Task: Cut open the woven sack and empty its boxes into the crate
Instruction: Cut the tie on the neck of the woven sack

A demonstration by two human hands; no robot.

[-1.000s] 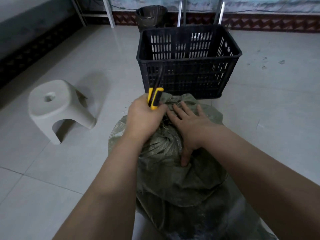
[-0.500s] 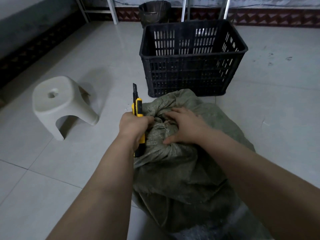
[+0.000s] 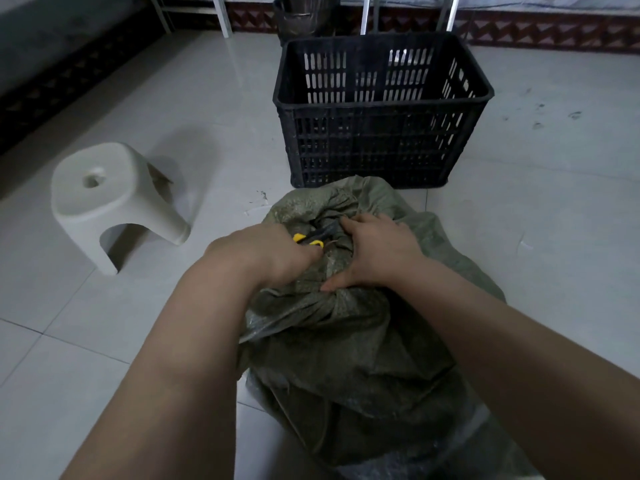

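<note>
A green woven sack [image 3: 346, 341] stands on the tiled floor in front of me, its neck bunched and tied at the top. My left hand [image 3: 266, 258] grips a yellow and black utility knife [image 3: 310, 240], its tip pointing right into the tied neck. My right hand [image 3: 377, 254] presses on the sack and clutches the bunched fabric beside the blade. A black slotted plastic crate [image 3: 381, 109] stands just beyond the sack and looks empty. No boxes show; the sack hides its contents.
A white plastic stool [image 3: 107, 202] stands to the left of the sack. A dark bin [image 3: 304, 13] and metal frame legs [image 3: 369, 13] are behind the crate by the wall. Open floor tiles [image 3: 536, 202] lie to the right.
My left hand has turned the knife from pointing upward beside the sack to lying low against the tied neck. My right hand shifted onto the bunched fabric. The view tilted down a little.
</note>
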